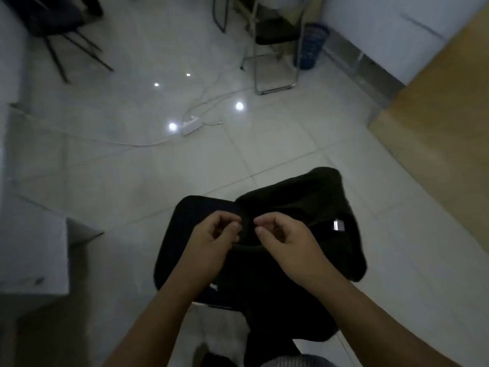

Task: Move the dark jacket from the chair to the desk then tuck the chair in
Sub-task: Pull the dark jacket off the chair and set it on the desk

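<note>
Your left hand [219, 231] and right hand [283, 234] meet over the dark jacket [304, 207], fingers curled and thumbs close to the fingertips; each looks pinched at the cloth near the collar, though the blur leaves it unclear whether either truly has a grip. The jacket lies draped over the chair [185, 234], covering its right half and hanging past its edge at 3 o'clock; the chair's dark seat shows bare at 9 o'clock from your hands. A small pale tag [338, 225] sits on the jacket at 3 o'clock from your right hand; any writing on it is too blurred to read. The wooden desk [436, 128] stands at 2 o'clock, its near edge running diagonally, well apart from the chair, with open tile floor [158, 181] between them. A white box [34, 252] stands at 9 o'clock, near the chair. At 12 o'clock a white power strip [191, 125] with trailing cords lies on the floor. Farther on, a folding chair [275, 49] stands at 12 o'clock, a blue bin [311, 46] just beside it, and another dark chair [53, 27] at 10 o'clock.
</note>
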